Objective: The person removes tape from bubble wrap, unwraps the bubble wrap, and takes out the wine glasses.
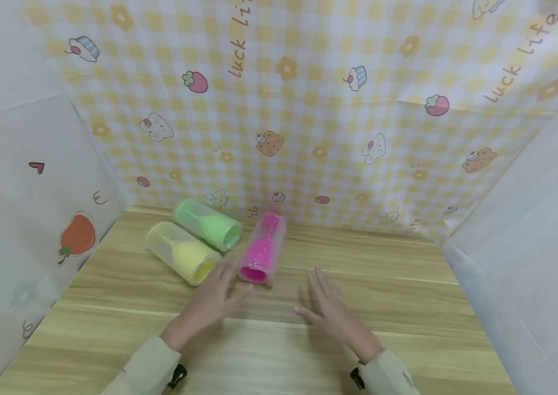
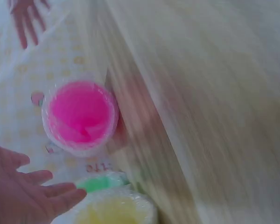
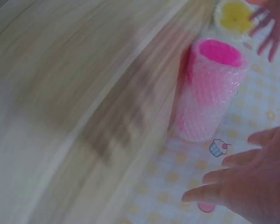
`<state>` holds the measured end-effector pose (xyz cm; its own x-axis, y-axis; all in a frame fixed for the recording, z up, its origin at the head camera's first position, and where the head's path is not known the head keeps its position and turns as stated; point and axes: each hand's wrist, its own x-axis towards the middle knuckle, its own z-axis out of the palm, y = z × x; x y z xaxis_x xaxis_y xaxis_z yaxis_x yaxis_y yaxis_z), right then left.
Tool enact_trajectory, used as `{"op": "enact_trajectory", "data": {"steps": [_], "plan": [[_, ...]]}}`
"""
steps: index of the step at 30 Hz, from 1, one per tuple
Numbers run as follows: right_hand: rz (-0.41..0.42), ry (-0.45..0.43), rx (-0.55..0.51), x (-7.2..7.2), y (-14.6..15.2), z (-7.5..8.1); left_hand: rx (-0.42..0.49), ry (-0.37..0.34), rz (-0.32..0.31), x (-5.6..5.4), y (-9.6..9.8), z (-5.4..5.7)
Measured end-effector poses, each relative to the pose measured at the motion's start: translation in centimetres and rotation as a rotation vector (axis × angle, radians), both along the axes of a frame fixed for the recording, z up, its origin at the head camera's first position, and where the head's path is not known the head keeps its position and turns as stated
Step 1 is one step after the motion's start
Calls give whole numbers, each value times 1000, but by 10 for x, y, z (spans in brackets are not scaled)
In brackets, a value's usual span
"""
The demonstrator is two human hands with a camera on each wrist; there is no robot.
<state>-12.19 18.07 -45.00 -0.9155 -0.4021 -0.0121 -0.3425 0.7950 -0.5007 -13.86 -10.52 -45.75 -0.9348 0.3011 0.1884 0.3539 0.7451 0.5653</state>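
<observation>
From my remote seat I see a yellow-checked cloth (image 1: 328,126) behind a wooden table (image 1: 362,258). Near its far edge, three clear-wrapped tubes lie on their sides: a yellow tube (image 1: 180,252), a green tube (image 1: 208,225) behind it, and a pink tube (image 1: 262,247) to their right, hollow end toward the person. The left hand (image 1: 219,292) grasps nothing, fingers spread by the near ends of the yellow and pink; I cannot tell if it touches either. The right hand (image 1: 332,311), also empty, hovers right of the pink.

Head cam: high, wide, facing forward-down over table (image 1: 397,274). Wrist cams: close, rolled sideways; both share pink roll (image 3: 207,91), yellow roll (image 1: 182,255).
</observation>
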Motion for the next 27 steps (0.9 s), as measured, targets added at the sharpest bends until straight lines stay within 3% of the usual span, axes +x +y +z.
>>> {"op": "enact_trajectory", "data": {"steps": [5,11,15,18,23,27], "plan": [[-121,-172,-324,-17,-15,-8,263,-201,60,-17,1,-2],[-205,-273,-589,-37,-41,-20,471,-324,78,-37,11,-11],[-241,-372,-691,-41,-60,-15,581,-411,134,-46,18,-19],[-249,-410,-761,-40,-73,-5,639,-428,202,-50,24,-26],[-280,-411,-835,-38,-89,4,664,-446,289,-52,33,-34],[-316,-383,-845,-39,-97,3,692,-484,323,-50,35,-37]]}}
